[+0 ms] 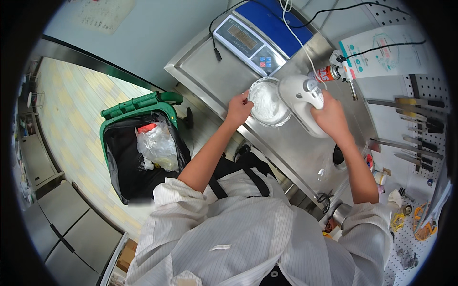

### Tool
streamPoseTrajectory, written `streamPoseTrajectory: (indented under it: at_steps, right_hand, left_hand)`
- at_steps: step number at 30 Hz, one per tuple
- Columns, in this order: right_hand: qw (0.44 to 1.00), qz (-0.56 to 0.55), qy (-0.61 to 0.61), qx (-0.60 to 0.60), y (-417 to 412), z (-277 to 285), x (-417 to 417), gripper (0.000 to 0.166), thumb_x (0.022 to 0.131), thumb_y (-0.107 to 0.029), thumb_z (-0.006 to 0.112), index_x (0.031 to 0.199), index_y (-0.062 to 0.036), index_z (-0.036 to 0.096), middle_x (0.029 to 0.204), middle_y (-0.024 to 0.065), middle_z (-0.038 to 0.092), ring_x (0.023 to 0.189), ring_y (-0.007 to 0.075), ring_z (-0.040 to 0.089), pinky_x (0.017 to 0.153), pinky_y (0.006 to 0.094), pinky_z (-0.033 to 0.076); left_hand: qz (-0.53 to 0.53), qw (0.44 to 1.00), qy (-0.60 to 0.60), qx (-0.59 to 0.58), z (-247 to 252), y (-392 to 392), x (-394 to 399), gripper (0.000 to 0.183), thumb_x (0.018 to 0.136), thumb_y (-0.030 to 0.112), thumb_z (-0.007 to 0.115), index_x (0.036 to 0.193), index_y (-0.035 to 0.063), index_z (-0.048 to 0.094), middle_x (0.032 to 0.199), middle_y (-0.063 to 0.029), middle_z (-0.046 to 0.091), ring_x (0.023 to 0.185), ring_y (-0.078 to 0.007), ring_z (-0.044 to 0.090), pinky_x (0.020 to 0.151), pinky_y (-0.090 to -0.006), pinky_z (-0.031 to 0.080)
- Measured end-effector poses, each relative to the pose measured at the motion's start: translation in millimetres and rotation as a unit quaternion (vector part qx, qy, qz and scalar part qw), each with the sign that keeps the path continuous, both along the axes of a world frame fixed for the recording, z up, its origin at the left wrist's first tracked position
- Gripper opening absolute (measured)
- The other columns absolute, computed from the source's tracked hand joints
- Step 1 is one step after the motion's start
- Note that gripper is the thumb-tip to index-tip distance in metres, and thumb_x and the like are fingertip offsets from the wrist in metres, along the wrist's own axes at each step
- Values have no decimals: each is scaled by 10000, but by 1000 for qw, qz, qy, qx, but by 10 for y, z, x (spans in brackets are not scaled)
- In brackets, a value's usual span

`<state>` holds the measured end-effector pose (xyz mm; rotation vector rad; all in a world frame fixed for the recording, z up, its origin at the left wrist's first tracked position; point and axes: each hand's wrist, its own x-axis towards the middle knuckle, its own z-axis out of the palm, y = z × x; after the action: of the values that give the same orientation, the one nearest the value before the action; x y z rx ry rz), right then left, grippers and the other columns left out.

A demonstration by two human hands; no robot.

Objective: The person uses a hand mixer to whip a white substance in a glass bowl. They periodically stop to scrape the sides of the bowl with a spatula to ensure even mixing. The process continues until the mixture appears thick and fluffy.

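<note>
My right hand [331,116] grips the handle of a white electric hand mixer [300,103]. The mixer's front end reaches over the right rim of a round bowl [282,123], and its beaters are hidden from above. White whipped cream or a similar fluffy mixture [266,102] fills much of the bowl. My left hand [239,109] holds the bowl's left rim, with thumb and fingers at its edge. Under the bowl is a stainless steel worktable [286,150]. From the mixer a white cord [298,39] runs upward.
Behind the bowl stands a digital scale [250,43] with a blue platform. A gas torch [343,73] on a canister is close to the mixer. Knives [418,111] hang on the right wall. At left is a green bin [103,143], lined in black and holding plastic waste.
</note>
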<state>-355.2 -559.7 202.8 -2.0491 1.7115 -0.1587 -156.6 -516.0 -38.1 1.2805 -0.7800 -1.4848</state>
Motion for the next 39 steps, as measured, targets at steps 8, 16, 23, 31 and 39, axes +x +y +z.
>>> streamPoseTrajectory:
  at_steps: [8, 16, 23, 31, 39]
  right_hand:
    - [995, 98, 0, 13, -63, -26, -202, 246, 744, -112, 587, 955, 11, 561, 826, 265, 634, 807, 441, 612, 726, 477, 488]
    - [986, 158, -46, -22, -274, -177, -541, 217, 737, -109, 589, 915, 10, 560, 802, 259, 634, 785, 450, 606, 722, 491, 489]
    - [982, 180, -50, -16, -341, -180, -660, 211, 736, -111, 587, 909, 7, 557, 790, 256, 631, 781, 445, 606, 721, 492, 486]
    - [984, 175, -16, -21, -377, -119, -582, 218, 739, -96, 594, 931, 0, 555, 823, 262, 630, 811, 450, 600, 725, 477, 482]
    - [972, 228, -24, 58, -338, -77, -441, 233, 731, -76, 593, 949, -5, 550, 834, 257, 628, 825, 454, 598, 708, 476, 473]
  left_hand:
    - [11, 996, -71, 47, 125, 10, -20, 501, 833, 49, 549, 1322, -39, 489, 739, -34, 566, 609, -104, 561, 529, -278, 510]
    - [25, 989, -125, 74, 261, 51, -123, 532, 834, 38, 544, 1355, -23, 460, 741, 12, 485, 579, -87, 502, 552, -250, 483]
    - [38, 990, -119, 60, 285, 71, -151, 490, 825, 16, 544, 1314, -14, 513, 705, 16, 506, 573, -79, 502, 543, -241, 479]
    - [60, 991, -82, 89, 224, 89, -161, 463, 839, 42, 565, 1302, 34, 550, 717, 38, 505, 590, -62, 495, 582, -224, 499]
    - [60, 992, -72, 83, 212, 102, -149, 435, 836, 36, 565, 1270, 29, 578, 747, 26, 539, 606, -65, 506, 584, -224, 498]
